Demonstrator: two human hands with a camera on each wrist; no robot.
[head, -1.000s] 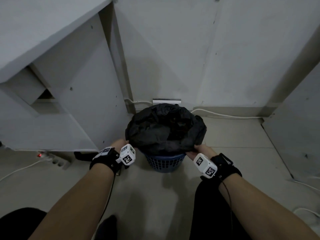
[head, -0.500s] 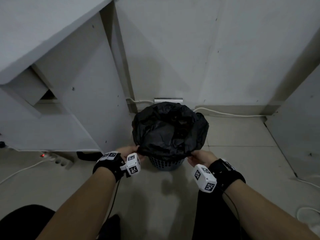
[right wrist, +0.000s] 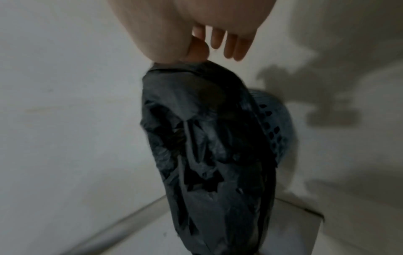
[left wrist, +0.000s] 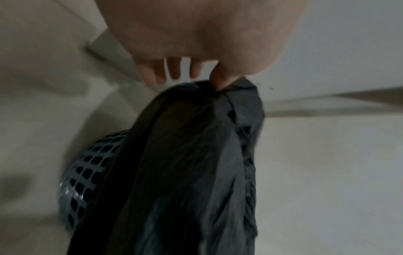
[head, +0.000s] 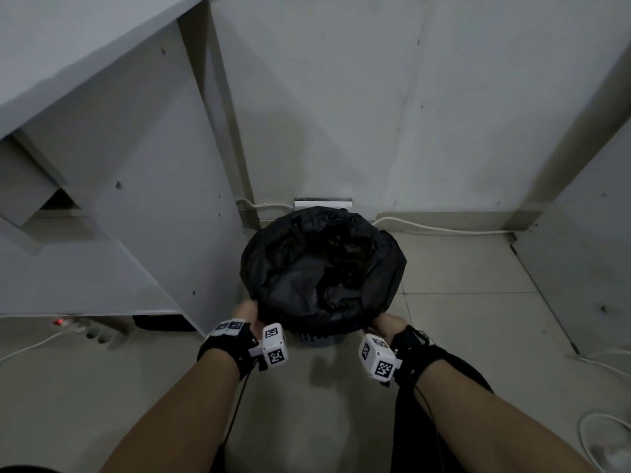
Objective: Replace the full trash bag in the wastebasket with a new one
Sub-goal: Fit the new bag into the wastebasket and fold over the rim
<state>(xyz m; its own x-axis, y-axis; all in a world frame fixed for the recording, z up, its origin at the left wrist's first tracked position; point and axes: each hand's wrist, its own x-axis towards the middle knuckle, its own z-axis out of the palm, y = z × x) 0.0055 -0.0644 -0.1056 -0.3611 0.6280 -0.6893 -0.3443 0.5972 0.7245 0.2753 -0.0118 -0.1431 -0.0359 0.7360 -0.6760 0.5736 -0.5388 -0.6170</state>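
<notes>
A black trash bag (head: 324, 268) stands open-mouthed in a blue mesh wastebasket (head: 316, 339) on the floor by the wall. My left hand (head: 249, 314) pinches the bag's near-left rim, thumb and forefinger on the plastic (left wrist: 220, 81), the other fingers (left wrist: 174, 70) spread loose. My right hand (head: 387, 324) pinches the near-right rim (right wrist: 196, 55) the same way. The bag (left wrist: 185, 172) hangs stretched from each pinch, covering most of the basket (left wrist: 87, 172); only a strip of mesh (right wrist: 272, 129) shows. What lies inside the bag is too dark to tell.
A grey cabinet panel (head: 136, 199) stands close on the left, and another panel (head: 587, 261) on the right. White cables (head: 444, 228) run along the wall base. A power strip (head: 88, 331) with a red light lies on the floor at left.
Both hands have drawn the bag's rim up and towards me; the bag's mouth has opened wider and now hides nearly all the blue basket.
</notes>
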